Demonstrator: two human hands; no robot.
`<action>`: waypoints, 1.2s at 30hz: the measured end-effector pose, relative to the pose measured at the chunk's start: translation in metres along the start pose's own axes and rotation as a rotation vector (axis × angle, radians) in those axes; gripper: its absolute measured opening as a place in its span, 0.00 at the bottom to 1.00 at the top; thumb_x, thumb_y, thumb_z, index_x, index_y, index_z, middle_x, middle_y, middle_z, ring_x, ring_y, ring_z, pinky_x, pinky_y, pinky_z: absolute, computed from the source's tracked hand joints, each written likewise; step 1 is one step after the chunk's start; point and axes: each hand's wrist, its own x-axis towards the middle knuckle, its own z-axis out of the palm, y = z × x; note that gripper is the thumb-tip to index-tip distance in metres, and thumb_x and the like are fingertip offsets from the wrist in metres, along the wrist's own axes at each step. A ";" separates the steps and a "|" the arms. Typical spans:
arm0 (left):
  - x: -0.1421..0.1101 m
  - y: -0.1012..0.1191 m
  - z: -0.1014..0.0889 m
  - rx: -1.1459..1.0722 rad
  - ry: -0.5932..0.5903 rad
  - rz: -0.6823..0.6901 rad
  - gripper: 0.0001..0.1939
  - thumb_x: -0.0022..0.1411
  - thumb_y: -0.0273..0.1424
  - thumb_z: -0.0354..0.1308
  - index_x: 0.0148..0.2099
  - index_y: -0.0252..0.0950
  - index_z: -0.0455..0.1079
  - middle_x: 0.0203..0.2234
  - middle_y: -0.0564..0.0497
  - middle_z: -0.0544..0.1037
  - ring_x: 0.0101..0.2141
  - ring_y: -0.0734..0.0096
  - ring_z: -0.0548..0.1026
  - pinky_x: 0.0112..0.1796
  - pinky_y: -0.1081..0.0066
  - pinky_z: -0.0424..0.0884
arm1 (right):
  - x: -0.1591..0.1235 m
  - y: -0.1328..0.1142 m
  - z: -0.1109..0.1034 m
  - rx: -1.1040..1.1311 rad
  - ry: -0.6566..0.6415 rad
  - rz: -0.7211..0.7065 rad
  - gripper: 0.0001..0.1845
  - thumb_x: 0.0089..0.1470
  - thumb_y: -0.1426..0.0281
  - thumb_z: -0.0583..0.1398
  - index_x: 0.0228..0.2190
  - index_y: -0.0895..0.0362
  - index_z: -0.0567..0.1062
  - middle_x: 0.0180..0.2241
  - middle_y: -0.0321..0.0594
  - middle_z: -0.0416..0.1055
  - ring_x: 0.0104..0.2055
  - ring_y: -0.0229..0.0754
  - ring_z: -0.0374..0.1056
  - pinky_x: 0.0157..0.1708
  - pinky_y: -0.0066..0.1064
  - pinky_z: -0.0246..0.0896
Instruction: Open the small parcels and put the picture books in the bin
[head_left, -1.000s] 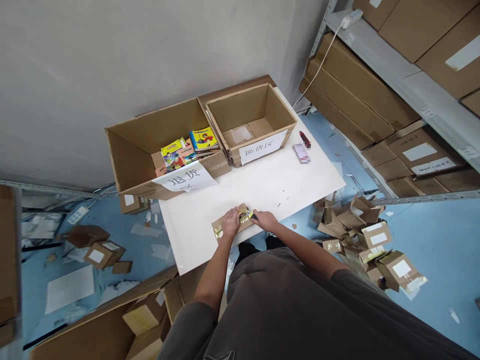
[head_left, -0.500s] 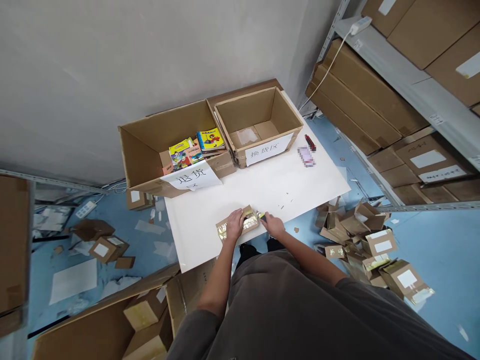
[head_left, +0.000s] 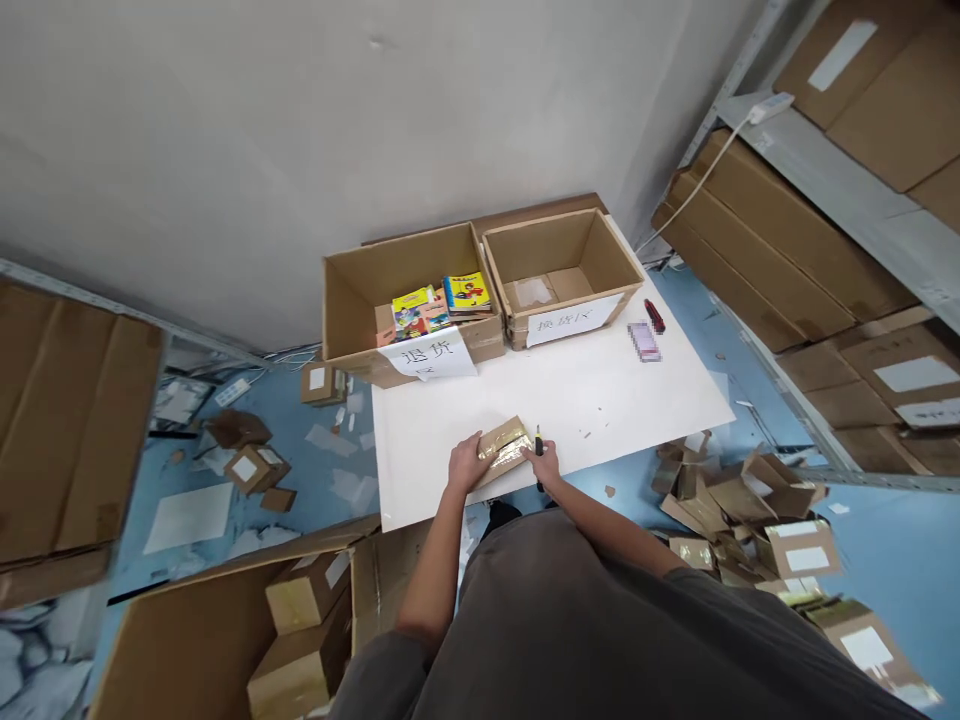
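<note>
A small cardboard box (head_left: 501,436) with shiny tape lies at the front edge of the white table (head_left: 420,425). Along its taped top runs a dark slit. My left hand (head_left: 466,463) grips the box's left end, fingers closed over it. At the right end is my right hand (head_left: 547,464), closed around a black-and-yellow utility knife (head_left: 538,442) that points away from me. Some of its fingers also seem to touch the box; their exact contact is too small to tell.
Behind stand two open cartons with paper signs: the left carton (head_left: 352,368) holds several picture books (head_left: 466,292), the right carton (head_left: 517,330) a pale sheet. A red-and-black tool (head_left: 654,316) lies at the right. Cardboard boxes (head_left: 806,560) litter the floor; shelving flanks the table.
The knife has swung from lying across the box's right end to pointing away from me. Both hands now hold the box's ends, and a slit shows in its tape. The view has shifted.
</note>
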 end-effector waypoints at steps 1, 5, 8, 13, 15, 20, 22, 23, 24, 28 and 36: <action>-0.007 -0.001 0.001 -0.015 0.005 -0.030 0.38 0.65 0.48 0.59 0.70 0.35 0.61 0.62 0.39 0.74 0.59 0.49 0.72 0.58 0.57 0.67 | 0.009 -0.009 0.006 0.033 0.034 0.024 0.31 0.50 0.46 0.65 0.45 0.52 0.64 0.36 0.40 0.76 0.38 0.49 0.74 0.35 0.32 0.66; -0.033 0.014 0.019 -0.138 0.054 -0.170 0.38 0.69 0.40 0.53 0.75 0.31 0.51 0.64 0.36 0.71 0.59 0.52 0.72 0.56 0.61 0.69 | 0.063 -0.069 0.028 -0.131 0.033 -0.016 0.30 0.51 0.48 0.65 0.46 0.52 0.64 0.39 0.43 0.78 0.42 0.50 0.75 0.40 0.34 0.66; -0.041 0.031 0.029 -0.194 0.045 -0.237 0.38 0.70 0.41 0.50 0.76 0.31 0.47 0.61 0.35 0.73 0.58 0.52 0.74 0.54 0.61 0.70 | 0.099 -0.114 0.040 -0.284 -0.033 -0.094 0.32 0.49 0.49 0.67 0.47 0.52 0.65 0.41 0.45 0.78 0.43 0.52 0.75 0.41 0.34 0.65; -0.031 0.026 0.007 0.017 0.091 0.013 0.39 0.65 0.36 0.57 0.75 0.36 0.51 0.70 0.37 0.61 0.67 0.45 0.61 0.61 0.54 0.63 | 0.103 -0.112 0.021 -0.255 -0.038 -0.139 0.34 0.46 0.46 0.68 0.46 0.53 0.66 0.41 0.46 0.78 0.43 0.52 0.75 0.40 0.34 0.66; -0.021 0.015 -0.006 0.125 -0.008 0.305 0.40 0.61 0.29 0.59 0.73 0.41 0.53 0.71 0.41 0.60 0.70 0.46 0.54 0.62 0.54 0.60 | 0.084 -0.083 0.007 -0.197 -0.006 -0.130 0.34 0.46 0.44 0.67 0.46 0.52 0.66 0.41 0.44 0.78 0.43 0.51 0.75 0.40 0.34 0.67; 0.009 0.006 -0.019 0.276 -0.164 0.654 0.33 0.59 0.19 0.60 0.65 0.43 0.65 0.64 0.42 0.68 0.68 0.48 0.57 0.62 0.54 0.57 | 0.029 -0.005 -0.005 -0.204 -0.078 -0.054 0.33 0.44 0.46 0.68 0.43 0.52 0.65 0.36 0.40 0.78 0.39 0.50 0.75 0.36 0.34 0.67; 0.016 0.009 -0.019 0.281 -0.119 0.641 0.25 0.62 0.20 0.57 0.60 0.42 0.70 0.57 0.42 0.73 0.64 0.51 0.62 0.61 0.54 0.57 | 0.021 0.005 -0.004 -0.207 -0.066 -0.028 0.31 0.45 0.47 0.67 0.43 0.52 0.65 0.36 0.40 0.77 0.39 0.50 0.75 0.35 0.33 0.67; 0.016 0.012 -0.018 0.282 -0.102 0.625 0.21 0.64 0.21 0.57 0.57 0.42 0.72 0.53 0.41 0.74 0.61 0.52 0.64 0.61 0.54 0.58 | 0.022 0.004 -0.003 -0.209 -0.053 -0.030 0.30 0.46 0.48 0.66 0.43 0.52 0.65 0.36 0.40 0.77 0.39 0.50 0.75 0.35 0.33 0.67; 0.015 0.014 -0.016 0.284 -0.093 0.603 0.18 0.64 0.23 0.58 0.55 0.41 0.73 0.51 0.41 0.75 0.59 0.51 0.66 0.60 0.54 0.59 | 0.026 -0.002 -0.002 -0.218 -0.041 -0.037 0.30 0.47 0.48 0.66 0.43 0.52 0.65 0.37 0.40 0.77 0.39 0.50 0.75 0.35 0.33 0.67; -0.003 0.023 0.001 0.269 -0.025 0.443 0.16 0.62 0.31 0.65 0.52 0.36 0.73 0.52 0.39 0.74 0.57 0.48 0.68 0.55 0.53 0.64 | 0.055 -0.048 0.006 -0.307 -0.057 -0.065 0.28 0.47 0.53 0.68 0.44 0.51 0.65 0.37 0.40 0.77 0.40 0.50 0.75 0.36 0.32 0.65; -0.014 0.035 0.028 0.215 0.011 0.128 0.26 0.59 0.25 0.65 0.59 0.34 0.66 0.68 0.31 0.64 0.68 0.44 0.61 0.63 0.49 0.58 | 0.058 -0.068 -0.011 -0.313 -0.266 -0.274 0.18 0.61 0.49 0.58 0.40 0.49 0.65 0.31 0.32 0.74 0.28 0.42 0.73 0.28 0.28 0.62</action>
